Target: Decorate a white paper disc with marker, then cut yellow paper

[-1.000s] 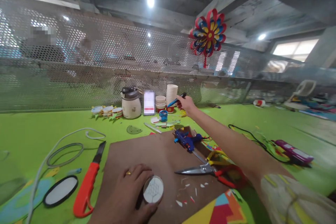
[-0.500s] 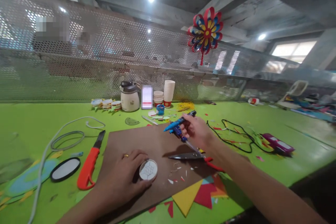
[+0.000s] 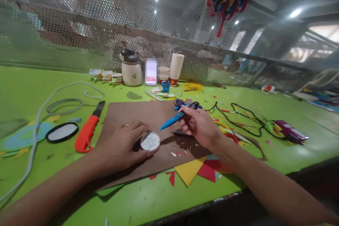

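Note:
My left hand [image 3: 129, 139] rests on a brown board [image 3: 127, 111], its thumb and fingers closed around the edge of a small round white disc [image 3: 150, 142] with a dark line pattern, perhaps the base of a paper cup. Above the board, my right hand [image 3: 197, 123] grips a blue marker [image 3: 174, 119], whose blue end points down and left toward the disc. Behind that hand lies a blue glue gun [image 3: 180, 103], partly hidden. Scissors lie under the right hand, mostly covered, with a red handle [image 3: 232, 138] showing. White and red paper scraps [image 3: 174, 154] are scattered nearby.
An orange utility knife [image 3: 88, 130] and a black-rimmed oval [image 3: 62, 132] lie left of the board. A kettle [image 3: 131, 72], a phone [image 3: 151, 72] and paper cups [image 3: 177, 67] stand at the back. Yellow and red felt pieces [image 3: 188, 169] lie in front; a black cord [image 3: 246, 123] runs right.
My right hand with the marker has come lower and nearer the disc. The camera view has tilted down. My left hand still holds the disc.

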`<state>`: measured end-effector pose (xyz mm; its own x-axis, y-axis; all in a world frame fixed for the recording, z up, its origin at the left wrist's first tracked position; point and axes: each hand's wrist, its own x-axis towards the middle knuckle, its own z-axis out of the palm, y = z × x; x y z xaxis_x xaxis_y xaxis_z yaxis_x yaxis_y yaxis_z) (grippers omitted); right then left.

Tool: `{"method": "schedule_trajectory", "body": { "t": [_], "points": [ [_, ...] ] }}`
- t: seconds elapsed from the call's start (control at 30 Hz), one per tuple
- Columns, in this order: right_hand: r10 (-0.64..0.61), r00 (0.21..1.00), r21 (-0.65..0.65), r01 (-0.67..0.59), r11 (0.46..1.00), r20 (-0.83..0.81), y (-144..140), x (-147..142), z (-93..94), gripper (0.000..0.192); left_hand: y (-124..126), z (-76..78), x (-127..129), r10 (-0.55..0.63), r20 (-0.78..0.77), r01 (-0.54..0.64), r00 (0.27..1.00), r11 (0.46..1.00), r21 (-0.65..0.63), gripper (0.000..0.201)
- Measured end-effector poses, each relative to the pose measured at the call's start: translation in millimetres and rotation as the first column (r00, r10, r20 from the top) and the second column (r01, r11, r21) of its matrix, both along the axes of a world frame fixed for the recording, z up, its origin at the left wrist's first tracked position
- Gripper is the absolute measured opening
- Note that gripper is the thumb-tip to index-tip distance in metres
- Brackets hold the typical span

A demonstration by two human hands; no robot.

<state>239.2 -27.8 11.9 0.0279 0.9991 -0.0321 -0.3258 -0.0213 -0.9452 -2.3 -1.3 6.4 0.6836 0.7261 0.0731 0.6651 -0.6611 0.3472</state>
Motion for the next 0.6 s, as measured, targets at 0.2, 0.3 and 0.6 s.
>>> {"method": "schedule_trajectory", "body": {
  "t": [0.2, 0.3, 0.6],
  "points": [
    [-0.01, 0.991, 0.058, 0.003, 0.998, 0.131, -6, -4, 3.4, 0.026, -3, 2.8, 1, 0.02, 0.044, -0.019, 0.999, 0.999, -0.03, 0.047],
    [-0.011, 0.983, 0.129, -0.013, 0.992, 0.184, -9, -9, 1.0, 0.026, -3, 1.2, 2, 0.019, 0.024, -0.018, 1.0, 0.999, -0.037, 0.047],
    [0.059, 0.956, 0.162, -0.109, 0.981, 0.288, -16, -20, -5.5, 0.022, -3, 2.2, 5, 0.019, -0.008, -0.019, 1.0, 1.0, -0.021, 0.044]
  ]
}}
